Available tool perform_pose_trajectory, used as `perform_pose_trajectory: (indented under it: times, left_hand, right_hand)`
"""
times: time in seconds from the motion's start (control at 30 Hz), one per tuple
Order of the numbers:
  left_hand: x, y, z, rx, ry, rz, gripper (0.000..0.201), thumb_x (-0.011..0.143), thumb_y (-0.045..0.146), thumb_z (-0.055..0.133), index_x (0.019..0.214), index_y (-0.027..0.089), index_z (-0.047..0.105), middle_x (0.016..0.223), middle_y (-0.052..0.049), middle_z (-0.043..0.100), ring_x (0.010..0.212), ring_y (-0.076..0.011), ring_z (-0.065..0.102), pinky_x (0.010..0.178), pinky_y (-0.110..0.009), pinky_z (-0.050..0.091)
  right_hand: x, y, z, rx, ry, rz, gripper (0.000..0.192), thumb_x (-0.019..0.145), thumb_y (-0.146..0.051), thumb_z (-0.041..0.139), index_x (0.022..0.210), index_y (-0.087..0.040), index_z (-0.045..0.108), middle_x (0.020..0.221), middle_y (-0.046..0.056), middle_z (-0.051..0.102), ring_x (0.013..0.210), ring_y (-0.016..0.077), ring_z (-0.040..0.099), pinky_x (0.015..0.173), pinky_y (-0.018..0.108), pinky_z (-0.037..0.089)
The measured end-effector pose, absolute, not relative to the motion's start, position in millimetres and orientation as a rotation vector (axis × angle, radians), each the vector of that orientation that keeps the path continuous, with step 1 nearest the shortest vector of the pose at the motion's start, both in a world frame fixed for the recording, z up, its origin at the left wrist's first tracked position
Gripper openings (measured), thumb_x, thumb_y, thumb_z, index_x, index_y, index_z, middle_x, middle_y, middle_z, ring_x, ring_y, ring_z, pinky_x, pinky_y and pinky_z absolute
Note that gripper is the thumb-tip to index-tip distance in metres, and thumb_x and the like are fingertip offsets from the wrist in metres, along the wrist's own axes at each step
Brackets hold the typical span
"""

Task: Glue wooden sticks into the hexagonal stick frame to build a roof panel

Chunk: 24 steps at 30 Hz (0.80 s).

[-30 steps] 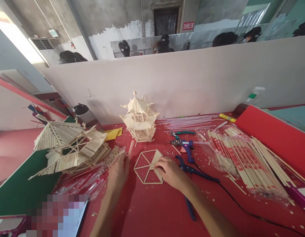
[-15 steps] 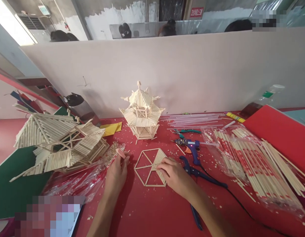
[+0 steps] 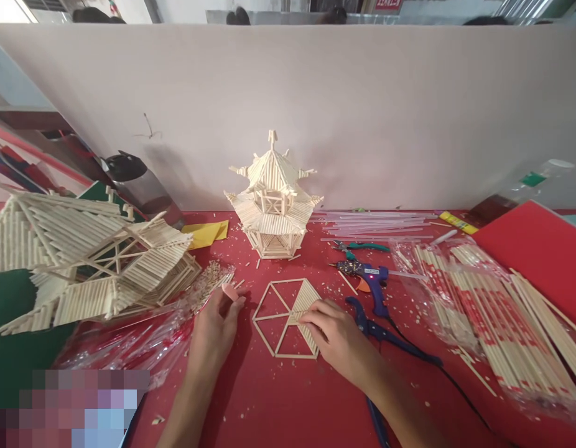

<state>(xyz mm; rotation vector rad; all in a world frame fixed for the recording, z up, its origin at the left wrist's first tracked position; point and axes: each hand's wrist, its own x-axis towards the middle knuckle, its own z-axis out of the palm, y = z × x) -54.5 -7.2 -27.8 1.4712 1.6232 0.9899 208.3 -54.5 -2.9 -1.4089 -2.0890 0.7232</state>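
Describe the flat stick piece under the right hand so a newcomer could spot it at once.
Start at the small pagoda standing against the divider. Just in front of it, flat on the red table, lies a hexagon frame of sticks, with the right hand on it. Unlike both stick models, it is flat, with one wedge filled.

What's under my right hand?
The right hand rests on the stick-filled edge of the flat hexagon frame on the red table. The covered part of that wedge is hidden.
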Motion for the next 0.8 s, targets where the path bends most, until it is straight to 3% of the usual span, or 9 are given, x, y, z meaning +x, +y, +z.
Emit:
perform_pose_trajectory:
  times: [0.13,0.37,0.57,0.67,0.8]
  left_hand:
    - [-54,-7,-26,1.480,1.631,0.969,0.034,0.093,0.048,0.061,0.106,0.019,0.070,0.113,-0.011,0.079,0.107,-0.0281,0.074,0.094,-0.037,0.055]
    - [-55,-13,-12,1.944,1.985,0.735,0.035,0.102,0.046,0.050,0.118,0.023,0.071,0.103,-0.007,0.076,0.087,-0.0241,0.071,0.073,-0.032,0.050]
    - [-57,-14,-16,2.124,2.048,0.658,0.034,0.101,0.038,0.056,0.129,0.021,0.065,0.109,-0.009,0.073,0.098,-0.0268,0.069,0.074,-0.032,0.051]
    - [-52,-18,-15,2.205,1.992,0.746,0.028,0.103,0.033,0.051,0.123,0.021,0.067,0.108,-0.010,0.070,0.095,-0.0257,0.068,0.071,-0.032,0.051]
    - [-32,-31,-14,2.315,1.512,0.864,0.019,0.104,0.025,0.050,0.105,0.023,0.069,0.099,-0.005,0.071,0.089,-0.0182,0.069,0.079,-0.028,0.054]
  right_hand:
    - [208,-55,-3,-1.408,-2.107,0.702,0.026,0.100,-0.008,0.053,0.105,-0.022,0.074,0.099,0.005,0.069,0.094,0.0202,0.066,0.085,0.033,0.052]
    - [207,-55,-1,-1.398,-2.134,0.649,0.028,0.099,-0.004,0.053,0.105,-0.022,0.074,0.098,0.004,0.069,0.093,0.0204,0.067,0.084,0.032,0.052]
    - [207,-55,-2,-1.392,-2.130,0.658,0.030,0.096,0.001,0.055,0.104,-0.022,0.073,0.098,0.004,0.068,0.092,0.0197,0.066,0.083,0.031,0.052]
    - [208,-55,-3,-1.394,-2.132,0.656,0.032,0.094,0.003,0.055,0.104,-0.022,0.073,0.097,0.004,0.068,0.091,0.0200,0.066,0.082,0.031,0.052]
    - [208,-54,0,-1.389,-2.139,0.644,0.031,0.093,0.004,0.054,0.101,-0.021,0.072,0.095,0.004,0.067,0.092,0.0207,0.065,0.081,0.031,0.051]
